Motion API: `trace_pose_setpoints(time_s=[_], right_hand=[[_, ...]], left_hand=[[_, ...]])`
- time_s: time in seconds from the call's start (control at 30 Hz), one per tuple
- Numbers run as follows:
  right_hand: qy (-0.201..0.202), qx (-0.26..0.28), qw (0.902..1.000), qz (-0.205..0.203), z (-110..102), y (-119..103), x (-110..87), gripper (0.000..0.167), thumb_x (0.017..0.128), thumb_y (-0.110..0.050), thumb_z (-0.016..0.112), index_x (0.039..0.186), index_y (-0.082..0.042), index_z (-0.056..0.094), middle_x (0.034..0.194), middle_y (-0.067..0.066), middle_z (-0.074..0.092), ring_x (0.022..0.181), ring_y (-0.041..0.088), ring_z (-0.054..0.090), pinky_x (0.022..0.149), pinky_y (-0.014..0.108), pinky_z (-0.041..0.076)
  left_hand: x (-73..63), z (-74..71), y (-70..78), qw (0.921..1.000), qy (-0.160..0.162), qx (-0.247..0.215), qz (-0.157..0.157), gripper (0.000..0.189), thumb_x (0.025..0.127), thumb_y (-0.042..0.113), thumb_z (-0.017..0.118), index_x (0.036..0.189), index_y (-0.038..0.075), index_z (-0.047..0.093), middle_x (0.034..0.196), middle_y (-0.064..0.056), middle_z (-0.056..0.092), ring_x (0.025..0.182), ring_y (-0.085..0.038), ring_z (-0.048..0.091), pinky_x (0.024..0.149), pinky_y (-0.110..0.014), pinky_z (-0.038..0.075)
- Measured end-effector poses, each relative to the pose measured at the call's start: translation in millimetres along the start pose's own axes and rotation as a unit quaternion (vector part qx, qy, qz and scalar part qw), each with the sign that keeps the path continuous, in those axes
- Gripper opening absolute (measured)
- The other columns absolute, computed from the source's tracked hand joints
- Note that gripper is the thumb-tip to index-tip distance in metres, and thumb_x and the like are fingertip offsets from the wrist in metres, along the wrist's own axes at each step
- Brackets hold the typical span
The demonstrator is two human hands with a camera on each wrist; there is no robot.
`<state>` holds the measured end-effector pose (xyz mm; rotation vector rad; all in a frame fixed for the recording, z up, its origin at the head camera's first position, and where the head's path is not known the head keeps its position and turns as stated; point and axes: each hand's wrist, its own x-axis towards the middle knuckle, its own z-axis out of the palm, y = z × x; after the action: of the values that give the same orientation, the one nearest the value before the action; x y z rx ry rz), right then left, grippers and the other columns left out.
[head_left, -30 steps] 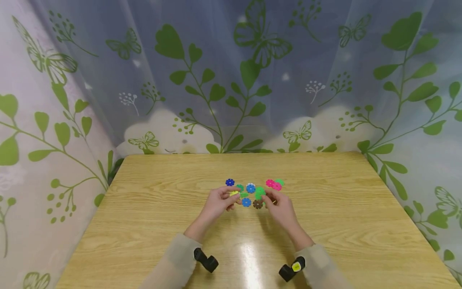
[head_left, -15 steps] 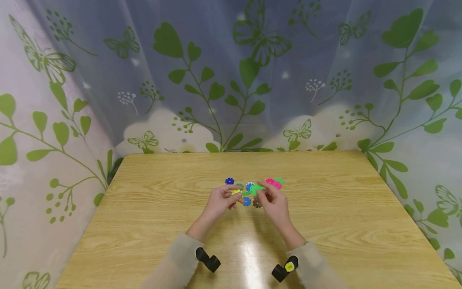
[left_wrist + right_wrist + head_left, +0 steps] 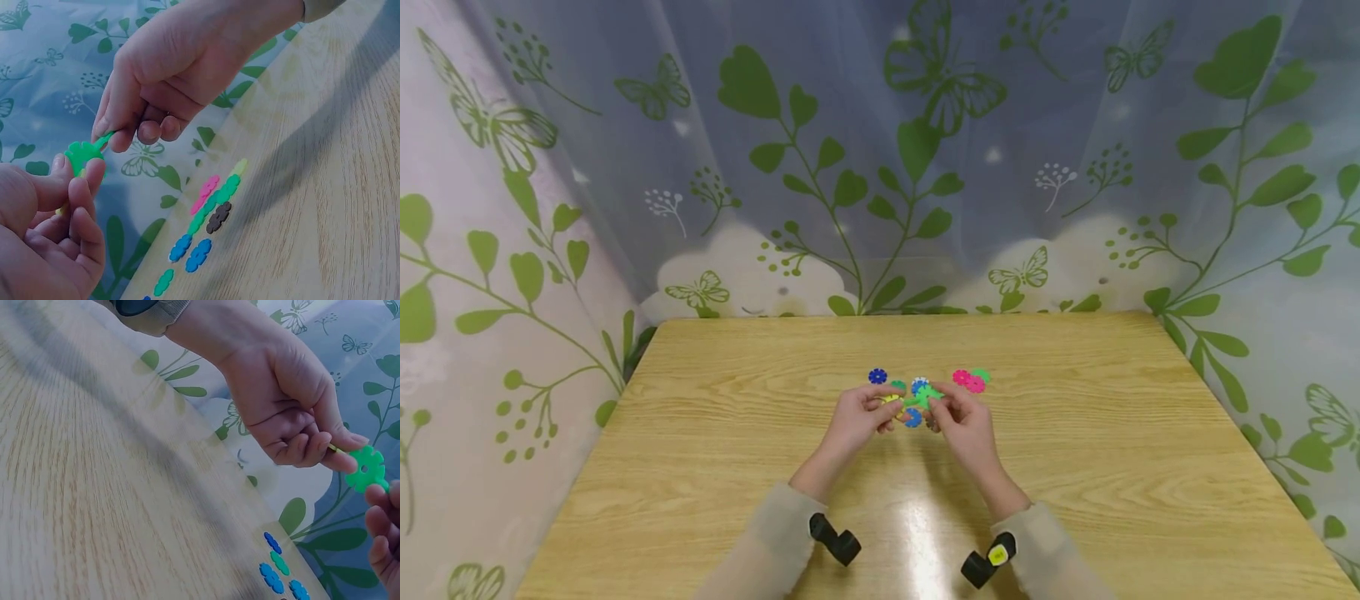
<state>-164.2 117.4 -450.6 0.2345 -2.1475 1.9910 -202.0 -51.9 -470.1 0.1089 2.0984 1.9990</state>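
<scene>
In the head view my left hand (image 3: 855,417) pinches a yellow notched disc (image 3: 891,401) joined to a green notched disc (image 3: 367,470), which faces the camera in the right wrist view. My right hand (image 3: 964,417) pinches another green notched disc (image 3: 927,396) between thumb and fingers. The green pieces meet between the two hands, above the table. In the left wrist view, one green disc (image 3: 81,155) shows flat while the piece under the right fingertips (image 3: 119,137) is edge-on. How deeply their notches interlock is hidden by the fingers.
Loose notched discs lie on the wooden table (image 3: 737,467) beyond and below the hands: dark blue (image 3: 877,377), pink (image 3: 975,384), blue (image 3: 912,418), brown (image 3: 219,217), teal (image 3: 164,282) and others. A patterned curtain (image 3: 820,167) stands behind the table.
My right hand has moved left, bringing its green disc up against the green piece in my left hand. The left hand stays nearly in place. The loose discs have not moved.
</scene>
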Motion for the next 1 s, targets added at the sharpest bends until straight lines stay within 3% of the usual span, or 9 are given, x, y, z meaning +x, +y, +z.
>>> trace_pose_setpoints(time_s=[0.17,0.3,0.47,0.7,0.8,1.0], right_hand=[[-0.012,0.011,0.9999,-0.006,-3.0,11.7,0.2,0.024,0.087,0.01,0.057,0.111,0.015,0.057,0.071,0.027,0.055,0.062,0.02,0.06,0.054,0.027,0.053],[-0.014,0.009,0.9998,-0.012,-4.1,27.9,2.9,0.024,0.088,0.007,0.059,0.111,0.013,0.058,0.071,0.022,0.056,0.064,0.025,0.061,0.054,0.024,0.053],[-0.004,-0.009,0.9997,-0.024,-1.2,36.1,4.5,0.022,0.086,0.007,0.061,0.108,0.012,0.06,0.07,0.02,0.059,0.063,0.024,0.062,0.053,0.03,0.056],[0.011,0.01,0.9997,-0.02,4.6,24.0,3.8,0.021,0.084,0.013,0.059,0.105,0.015,0.059,0.072,0.024,0.059,0.061,0.02,0.058,0.054,0.024,0.055],[0.008,0.015,0.9997,-0.018,5.7,13.4,1.3,0.021,0.084,0.015,0.058,0.105,0.017,0.057,0.072,0.029,0.057,0.06,0.014,0.057,0.053,0.021,0.054],[-0.012,0.012,0.9999,-0.003,3.5,7.5,-0.9,0.024,0.086,0.012,0.056,0.11,0.017,0.052,0.075,0.03,0.056,0.063,0.007,0.058,0.058,0.028,0.056]], left_hand=[[-0.5,0.9,1.2,1.0,0.005,0.0,0.0,0.024,0.087,0.009,0.066,0.109,-0.002,0.066,0.082,-0.018,0.068,0.058,-0.011,0.058,0.058,-0.025,0.054],[-0.6,1.6,1.3,0.9999,0.006,0.016,0.004,0.022,0.086,0.008,0.067,0.107,-0.001,0.068,0.09,-0.014,0.069,0.059,-0.01,0.059,0.056,-0.023,0.053],[-0.4,1.5,1.3,0.9996,0.006,0.027,0.001,0.022,0.087,0.007,0.065,0.107,0.0,0.068,0.094,-0.019,0.068,0.059,-0.009,0.059,0.053,-0.019,0.051],[0.4,2.7,0.4,0.9996,0.013,0.021,0.014,0.022,0.086,0.004,0.066,0.106,-0.003,0.068,0.092,-0.017,0.068,0.057,-0.01,0.058,0.058,-0.028,0.055],[0.8,1.9,0.0,0.9998,0.007,0.016,0.014,0.021,0.086,0.005,0.065,0.106,-0.002,0.068,0.093,-0.016,0.069,0.058,-0.01,0.059,0.058,-0.026,0.055],[0.5,-2.6,0.4,0.9996,-0.02,0.02,0.011,0.021,0.087,0.012,0.066,0.107,0.004,0.069,0.086,-0.012,0.068,0.063,-0.015,0.06,0.063,-0.031,0.055]])
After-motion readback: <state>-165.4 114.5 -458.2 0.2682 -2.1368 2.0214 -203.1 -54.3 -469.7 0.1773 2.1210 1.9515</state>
